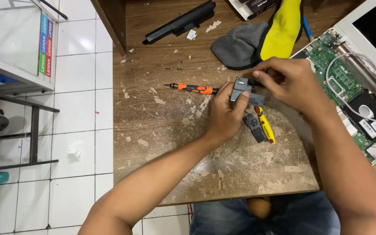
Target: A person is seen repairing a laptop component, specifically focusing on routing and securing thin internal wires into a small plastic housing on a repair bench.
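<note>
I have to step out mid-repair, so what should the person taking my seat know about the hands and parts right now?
Left hand grips a small grey part above the worn wooden table. Right hand pinches the part's far end.
An orange-and-black screwdriver lies just left of the hands, untouched; a yellow-handled tool and a small black part lie under them.
The opened laptop sits at right, board exposed. A black battery bar lies at the far edge.
The part is not yet back in the laptop.
</note>
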